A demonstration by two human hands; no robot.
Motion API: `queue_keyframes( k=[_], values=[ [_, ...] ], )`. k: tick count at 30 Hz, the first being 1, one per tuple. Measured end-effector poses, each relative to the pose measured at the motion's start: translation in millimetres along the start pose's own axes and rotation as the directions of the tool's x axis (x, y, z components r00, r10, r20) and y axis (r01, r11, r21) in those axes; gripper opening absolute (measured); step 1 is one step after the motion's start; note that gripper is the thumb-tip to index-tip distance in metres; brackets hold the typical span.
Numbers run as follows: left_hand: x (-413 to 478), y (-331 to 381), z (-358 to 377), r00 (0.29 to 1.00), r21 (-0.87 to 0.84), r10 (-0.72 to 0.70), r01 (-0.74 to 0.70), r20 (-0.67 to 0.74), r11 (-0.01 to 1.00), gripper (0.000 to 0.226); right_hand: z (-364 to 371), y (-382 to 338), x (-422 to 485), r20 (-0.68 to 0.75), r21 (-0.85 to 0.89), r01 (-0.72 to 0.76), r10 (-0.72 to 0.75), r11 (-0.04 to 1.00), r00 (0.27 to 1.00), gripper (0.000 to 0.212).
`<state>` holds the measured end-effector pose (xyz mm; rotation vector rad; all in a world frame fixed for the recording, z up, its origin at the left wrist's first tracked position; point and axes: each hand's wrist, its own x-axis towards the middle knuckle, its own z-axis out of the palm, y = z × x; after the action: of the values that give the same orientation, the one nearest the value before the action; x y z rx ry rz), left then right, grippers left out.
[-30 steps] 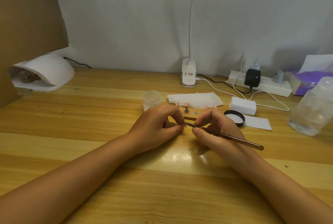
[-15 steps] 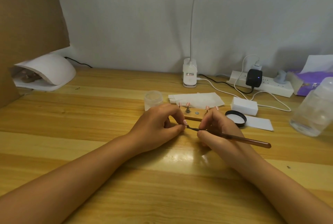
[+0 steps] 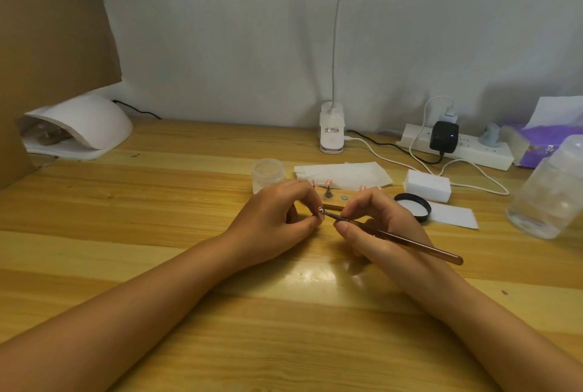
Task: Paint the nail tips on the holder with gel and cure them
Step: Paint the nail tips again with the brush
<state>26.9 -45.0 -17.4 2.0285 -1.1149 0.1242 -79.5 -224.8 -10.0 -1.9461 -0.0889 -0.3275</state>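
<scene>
Nail tip [image 3: 321, 210] being pinched by the left hand [image 3: 277, 218], fingers curled, just before the holder [image 3: 336, 204], right hand [image 3: 375, 221] gripping the brush [image 3: 410, 242] — bristles touching the tip, jar [image 3: 268, 174] standing behind the left hand, lid [image 3: 413, 207] lying right of the holder, lamp [image 3: 82, 125] sitting far left — well apart.

The flat wooden nail-tip holder [image 3: 335, 202] is mostly hidden behind the left hand [image 3: 277, 221] and the right hand [image 3: 378, 221]. The small pale piece [image 3: 320, 210] pinched by the left hand is too small to identify. The bristles of the thin brown-handled brush [image 3: 410, 242], gripped by the right hand, cannot be resolved. The right edge cuts off the clear plastic bottle [image 3: 549, 190] and the purple tissue pack [image 3: 545, 142]. The contents of the white domed curing lamp [image 3: 82, 126] are dim and indistinct.
</scene>
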Motion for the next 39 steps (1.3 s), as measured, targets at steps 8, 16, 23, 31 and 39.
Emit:
queue_keyframes(
  k=[8,16,23,31,39],
  values=[
    [-0.4,-0.5,0.1,1.000,-0.003,0.000,0.000,0.004,1.000,0.010,0.3,0.8,2.1,0.010,-0.045,0.028,-0.028,0.999,1.000,0.019],
    [-0.6,-2.6,0.9,1.000,-0.013,-0.016,0.016,0.002,1.000,0.012,-0.1,-5.8,-1.6,0.048,0.071,-0.026,0.022,0.997,0.999,0.009],
    [-1.0,-2.0,0.6,1.000,0.008,0.014,-0.014,0.001,1.000,0.012,-2.1,-9.4,-3.0,-0.032,0.181,-0.056,0.063,0.982,0.997,0.008],
    [-0.7,-0.6,1.3,0.998,0.039,0.065,-0.064,-0.009,0.997,0.011,0.6,-11.2,-4.0,-0.027,0.120,-0.072,0.076,0.990,0.997,0.027],
    [-0.5,0.0,0.6,0.997,0.046,0.072,-0.072,-0.008,0.996,0.012,1.0,-8.4,-2.6,-0.033,0.098,-0.084,0.088,0.992,0.996,0.012]
  ],
)
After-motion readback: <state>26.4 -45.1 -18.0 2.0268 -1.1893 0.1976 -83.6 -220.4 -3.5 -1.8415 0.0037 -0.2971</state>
